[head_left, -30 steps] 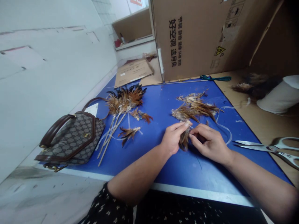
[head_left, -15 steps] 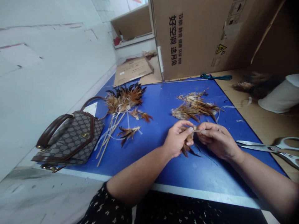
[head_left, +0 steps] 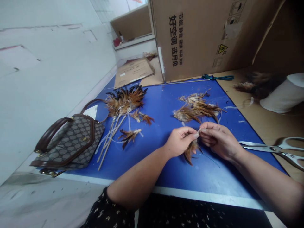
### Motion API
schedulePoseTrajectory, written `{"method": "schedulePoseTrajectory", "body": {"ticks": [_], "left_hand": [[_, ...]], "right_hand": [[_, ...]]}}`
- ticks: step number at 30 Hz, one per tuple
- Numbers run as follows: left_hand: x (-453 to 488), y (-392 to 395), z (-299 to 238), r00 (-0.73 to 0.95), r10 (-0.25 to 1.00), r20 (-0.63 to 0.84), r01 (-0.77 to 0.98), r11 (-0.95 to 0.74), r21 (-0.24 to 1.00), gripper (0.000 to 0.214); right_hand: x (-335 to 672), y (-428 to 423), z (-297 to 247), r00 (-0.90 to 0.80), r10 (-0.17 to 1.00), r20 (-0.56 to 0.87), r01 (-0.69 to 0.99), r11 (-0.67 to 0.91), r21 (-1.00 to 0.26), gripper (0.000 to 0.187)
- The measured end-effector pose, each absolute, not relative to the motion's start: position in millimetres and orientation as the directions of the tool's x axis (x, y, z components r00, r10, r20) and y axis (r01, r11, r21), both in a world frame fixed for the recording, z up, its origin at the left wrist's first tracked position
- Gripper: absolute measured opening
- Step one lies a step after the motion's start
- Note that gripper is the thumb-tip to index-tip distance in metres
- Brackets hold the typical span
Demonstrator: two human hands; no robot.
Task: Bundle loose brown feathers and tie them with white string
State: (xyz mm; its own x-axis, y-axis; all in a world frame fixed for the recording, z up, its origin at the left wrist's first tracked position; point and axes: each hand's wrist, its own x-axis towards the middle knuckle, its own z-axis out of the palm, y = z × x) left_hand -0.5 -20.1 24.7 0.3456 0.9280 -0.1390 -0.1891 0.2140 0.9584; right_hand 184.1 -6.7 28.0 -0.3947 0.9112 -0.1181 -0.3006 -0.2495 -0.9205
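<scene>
My left hand (head_left: 179,142) is closed in a pinch on a bunch of brown feathers (head_left: 189,154), whose dark tips hang below the fingers. Close against it, my right hand (head_left: 219,139) pinches a thin whitish strip at the bound end of the bunch; fingertips hide most of that strip. Beyond the hands lies a pile of loose brown feathers (head_left: 198,109). Left of them are a small feather tuft (head_left: 130,136), another tuft (head_left: 142,117) and feather bunches (head_left: 125,101) fixed to pale sticks (head_left: 110,142).
A patterned handbag (head_left: 76,139) stands at the left on the blue mat (head_left: 152,171). Scissors (head_left: 273,148) lie open at the right edge, below a white cone-shaped spool (head_left: 282,95). A big cardboard box (head_left: 197,38) blocks the back; teal cord (head_left: 218,77) lies before it.
My fingertips have come closer together, covering the strip that showed between them. The feather bunch has turned slightly, its tips pointing more downward. The view has shifted a little.
</scene>
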Motion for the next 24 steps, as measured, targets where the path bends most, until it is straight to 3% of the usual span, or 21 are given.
{"method": "schedulePoseTrajectory", "body": {"ticks": [4,8,11,17,24], "left_hand": [[-3,-17,23,0.308,0.942,-0.134,-0.228,0.21,0.951,0.049],[-8,-16,23,0.311,0.94,-0.14,-0.215,0.213,0.953,0.047],[-10,-17,25,0.362,0.918,-0.163,-0.136,0.225,0.965,0.048],[-12,-23,23,0.53,0.775,-0.344,0.094,0.349,0.932,0.047],[-5,-33,25,0.669,0.609,-0.426,0.25,0.356,0.901,0.04]], "right_hand": [[189,-6,33,-0.366,0.931,0.004,-0.044,-0.013,-0.999,0.029],[201,-7,44,-0.418,0.898,0.134,0.145,0.212,-0.966,0.031],[211,-8,51,-0.471,0.864,0.175,0.164,0.282,-0.945,0.028],[219,-9,59,-0.629,0.759,0.166,0.174,0.346,-0.922,0.017],[204,-13,60,-0.656,0.722,0.217,0.174,0.425,-0.888,0.008]]}}
